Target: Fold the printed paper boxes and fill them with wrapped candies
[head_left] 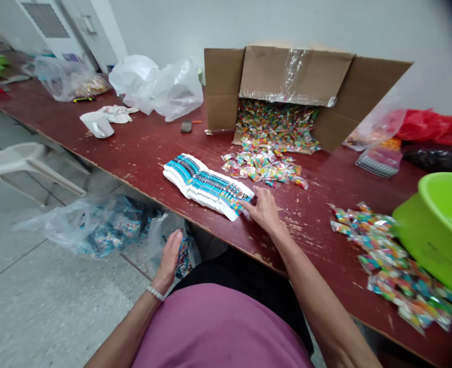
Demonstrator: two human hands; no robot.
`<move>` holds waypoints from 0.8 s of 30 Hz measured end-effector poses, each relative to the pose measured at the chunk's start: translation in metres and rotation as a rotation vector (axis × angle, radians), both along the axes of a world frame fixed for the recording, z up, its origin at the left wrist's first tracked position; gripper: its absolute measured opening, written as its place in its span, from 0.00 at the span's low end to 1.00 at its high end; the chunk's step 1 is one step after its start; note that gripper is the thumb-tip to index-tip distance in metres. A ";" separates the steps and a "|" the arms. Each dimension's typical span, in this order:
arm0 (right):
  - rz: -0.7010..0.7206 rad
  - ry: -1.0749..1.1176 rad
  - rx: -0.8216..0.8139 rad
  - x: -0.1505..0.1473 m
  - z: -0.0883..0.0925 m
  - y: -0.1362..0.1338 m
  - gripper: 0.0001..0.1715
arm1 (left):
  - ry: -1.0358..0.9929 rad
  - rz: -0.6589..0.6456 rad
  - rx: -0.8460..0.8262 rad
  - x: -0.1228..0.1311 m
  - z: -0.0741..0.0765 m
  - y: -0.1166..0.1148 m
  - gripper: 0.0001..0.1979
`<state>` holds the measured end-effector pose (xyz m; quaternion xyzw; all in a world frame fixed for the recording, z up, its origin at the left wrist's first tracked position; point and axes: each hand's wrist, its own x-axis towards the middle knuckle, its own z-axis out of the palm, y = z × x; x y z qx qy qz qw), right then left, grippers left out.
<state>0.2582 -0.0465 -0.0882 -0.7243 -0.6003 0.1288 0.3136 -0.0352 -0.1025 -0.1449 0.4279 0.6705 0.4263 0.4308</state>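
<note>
Right hand (264,210): thumb and fingers apart, against end of packets (210,185), on desk (145,148) towards 10 o'clock. Left hand (169,258): by bag (163,225) below desk edge, grip unclear. From right hand: candies (266,166), carton (271,74), 12 o'clock; basin (425,232), 3 o'clock.

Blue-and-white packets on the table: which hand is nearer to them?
Right: the right hand is at one end of the packets; the left hand is away from them, off the table.
</note>
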 end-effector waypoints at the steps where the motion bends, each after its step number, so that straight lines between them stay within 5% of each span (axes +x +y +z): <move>1: -0.008 -0.063 -0.052 0.002 -0.001 0.007 0.38 | 0.043 0.020 0.002 -0.005 -0.010 0.002 0.25; 4: -0.019 -0.144 -0.175 0.000 -0.003 0.016 0.37 | 0.075 0.032 -0.005 -0.012 -0.024 0.007 0.26; 8: -0.153 -0.006 -0.134 -0.005 -0.005 0.018 0.38 | 0.085 -0.007 0.066 -0.008 -0.011 0.008 0.27; 11: -0.191 0.422 0.025 0.000 -0.002 0.015 0.33 | 0.111 -0.048 0.250 0.005 0.022 0.008 0.25; 15: -0.025 0.823 0.063 0.004 0.023 -0.007 0.23 | -0.032 -0.206 0.343 0.031 0.085 0.010 0.24; 19: 0.313 1.051 0.028 -0.019 0.062 -0.042 0.17 | -0.532 -0.728 -0.043 0.053 0.130 0.013 0.25; 22: 0.428 1.180 -0.096 -0.042 0.078 -0.060 0.18 | -0.723 -1.067 -0.373 0.062 0.136 0.007 0.27; 24: 0.442 1.245 -0.137 -0.051 0.077 -0.066 0.19 | -0.758 -1.086 -0.426 0.063 0.130 0.000 0.25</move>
